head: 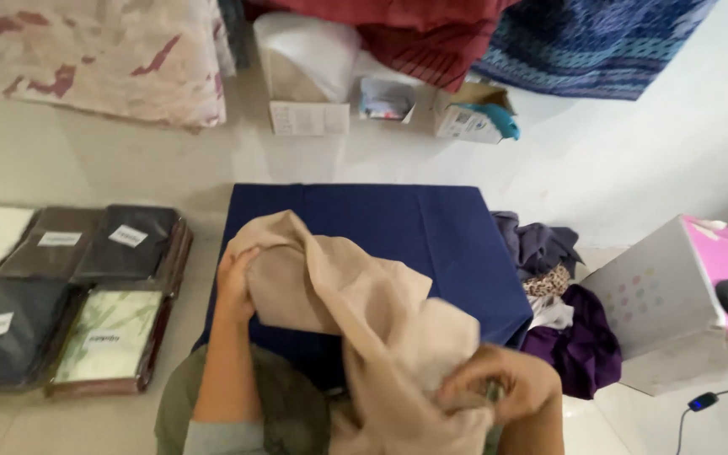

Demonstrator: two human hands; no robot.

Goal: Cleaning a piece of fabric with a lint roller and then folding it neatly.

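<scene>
Cloth (355,312), beige, soft and crumpled, held bunched above the near half of a low table (398,227) draped in dark blue; one end raised at 9 o'clock, the rest trailing down toward 5 o'clock. Left hand (236,282): closed on the raised end, fingers tucked into the fabric. Right hand (507,383): clenched on a gathered wad at the lower end, slightly blurred. Step in hand, by judgement: sorting out the cloth between both hands, edges not yet found or squared. Next move likely calls for locating two corners and drawing the fabric taut, since it hangs twisted and doubled. Packets (69,295), flat, clear-wrapped, with white labels, laid in rows on the floor at 9 o'clock. Clothes (562,303), loose heap in grey and purple, at 3 o'clock beside the table. Box (676,295), white and pink, further out at 3 o'clock. Cartons (381,105), small, along the wall at 12 o'clock, below piled fabrics (431,34).
</scene>
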